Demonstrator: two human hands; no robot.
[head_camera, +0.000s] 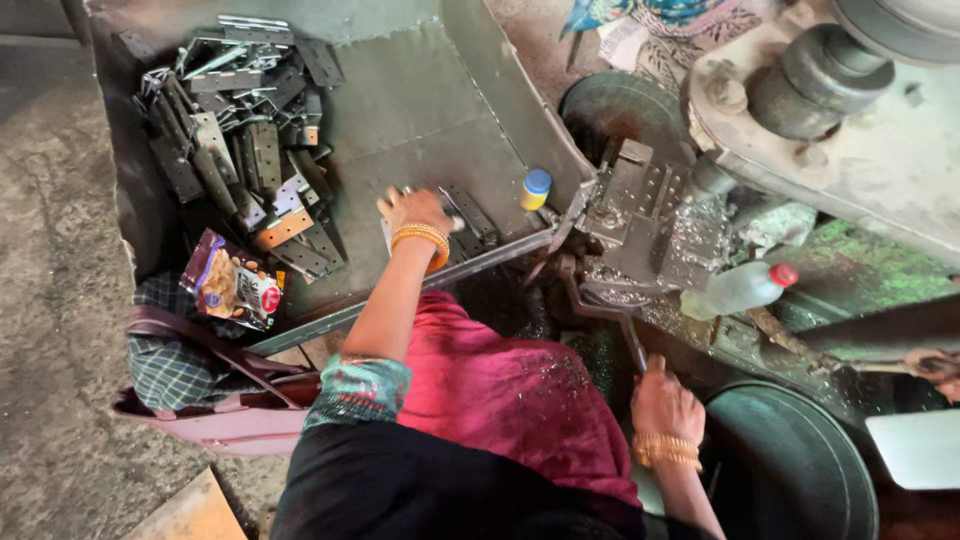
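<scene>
Left hand (413, 212) rests on metal plates (462, 222) in the tray (420, 110) — right hand (662, 403) grips the press lever (600, 305).

Beside you sit a printed foil snack packet (232, 282), a small yellow blue-capped bottle (535, 189) and a clear red-capped plastic bottle (740, 288).

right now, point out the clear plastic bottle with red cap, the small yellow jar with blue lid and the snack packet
clear plastic bottle with red cap (740, 288), head view, body
small yellow jar with blue lid (536, 189), head view, middle
snack packet (232, 282), head view, front
</scene>
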